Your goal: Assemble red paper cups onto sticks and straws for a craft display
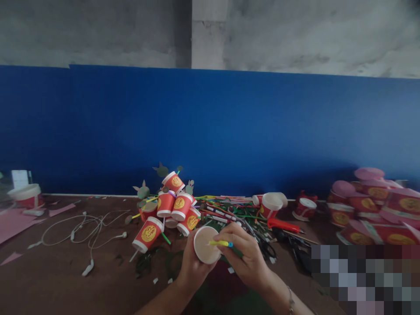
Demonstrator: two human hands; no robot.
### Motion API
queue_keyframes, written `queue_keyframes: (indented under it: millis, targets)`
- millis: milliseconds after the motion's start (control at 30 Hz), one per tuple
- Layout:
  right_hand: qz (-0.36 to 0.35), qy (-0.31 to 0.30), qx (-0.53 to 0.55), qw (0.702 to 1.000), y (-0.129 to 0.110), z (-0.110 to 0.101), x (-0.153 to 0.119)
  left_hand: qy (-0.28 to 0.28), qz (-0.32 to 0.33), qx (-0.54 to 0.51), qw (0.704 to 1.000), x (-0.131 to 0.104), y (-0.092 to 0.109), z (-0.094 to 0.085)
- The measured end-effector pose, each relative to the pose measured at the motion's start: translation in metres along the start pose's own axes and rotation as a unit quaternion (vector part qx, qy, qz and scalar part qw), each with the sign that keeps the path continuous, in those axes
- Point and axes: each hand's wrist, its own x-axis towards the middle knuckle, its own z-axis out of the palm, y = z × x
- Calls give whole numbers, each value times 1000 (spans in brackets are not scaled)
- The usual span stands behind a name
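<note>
A: Where's the cup?

B: Paper cup (204,248) at centre, held above the table (108,288). Left hand (193,264) curled round its side, gripping it. Pale round end faces the viewer; can't tell whether that is the open mouth or the base.

A: Right hand?

B: Right hand (246,256) closed in a pinch on a short yellow stick (223,243) with a blue end. Stick reaches over the cup's round end; whether it touches, can't tell. Bracelet (291,299) on that wrist.

A: Just beyond the hands?

B: To the left, a heap of red cups (180,206) with gold emblems, several tilted, grey-green eared cut-outs (143,192) among them. Behind the hands, thin coloured sticks (211,204) in a loose spread. To the right, a red-handled tool (286,225) near dark scissors (271,251), and a pale-rimmed cup (272,204) farther back.

A: Far ends?

B: Right: more red cups, stacked, pink discs (343,188) on or against some; blurred. Left: white earphones (88,267), cable looped on the table; pink paper (15,224) near the edge of view. Upright blue panel (210,131) behind everything, grey wall (98,35) above.
</note>
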Motion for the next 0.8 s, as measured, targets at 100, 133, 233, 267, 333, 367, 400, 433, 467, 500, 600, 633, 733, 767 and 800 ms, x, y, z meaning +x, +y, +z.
queue_keyframes:
  millis: [100,133,233,267,333,367,400,433,467,500,600,633,733,767,800]
  targets:
    - [-19,1,-12,1000,0,0,0,-3,-10,-5,1000,0,1,0]
    - [-27,-1,-17,1000,0,1,0,-5,-12,-6,1000,1,1,-1]
    - [-33,-19,-20,999,-1,2,1,-4,-5,-6,1000,1,-1,-1]
    - [-30,-25,-17,999,-2,2,1,-4,-2,-6,1000,1,-2,-1]
    - [-19,-26,-9,999,-2,4,1,-5,1,-12,1000,1,-5,-1]
    - [-14,-22,-5,1000,-2,5,1,-8,1,-17,1000,0,-6,-1]
    - [-11,-17,0,1000,-1,6,0,-10,1,-20,1000,0,-7,-1]
    - [-10,-11,4,1000,-1,7,0,-8,4,-19,1000,0,-9,-1]
    - [-9,-7,7,1000,0,8,0,-2,7,-15,1000,0,-10,-1]
    - [-10,-4,9,1000,1,9,0,7,11,-6,1000,0,-11,-1]
    - [-7,5,11,1000,4,11,-1,35,22,11,999,1,-10,0]
    - [-2,4,10,1000,6,12,-2,36,27,5,999,0,-9,1]
    - [7,-19,-3,1000,11,15,-5,11,37,-40,998,-2,-5,4]
    - [4,-28,-10,1000,12,17,-6,-2,32,-55,998,-3,-4,5]
    - [-1,-36,-17,999,13,18,-6,-8,23,-69,997,-4,-3,6]
